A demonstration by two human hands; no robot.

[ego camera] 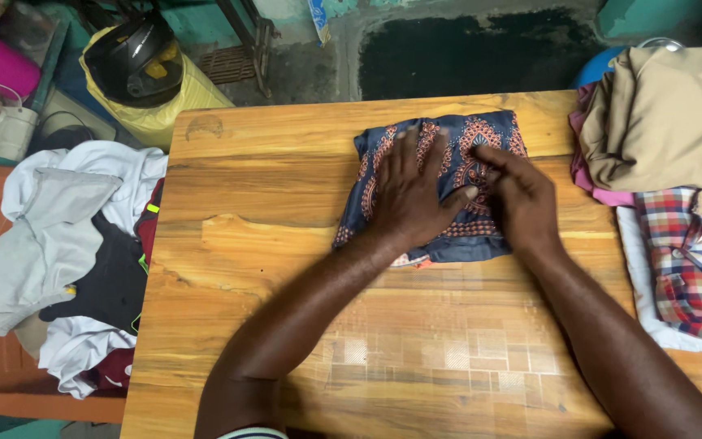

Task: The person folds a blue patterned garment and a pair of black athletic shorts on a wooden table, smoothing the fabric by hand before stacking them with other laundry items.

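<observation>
Folded patterned cloth [448, 154] lies under flat left hand [412, 195] and curled right hand [522, 199].

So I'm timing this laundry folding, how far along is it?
Done: folded stack at right, tan garment over checked shirt. In hand: both hands, left and right, press the folded navy patterned cloth. Left: loose white and dark clothes heaped at left.
</observation>
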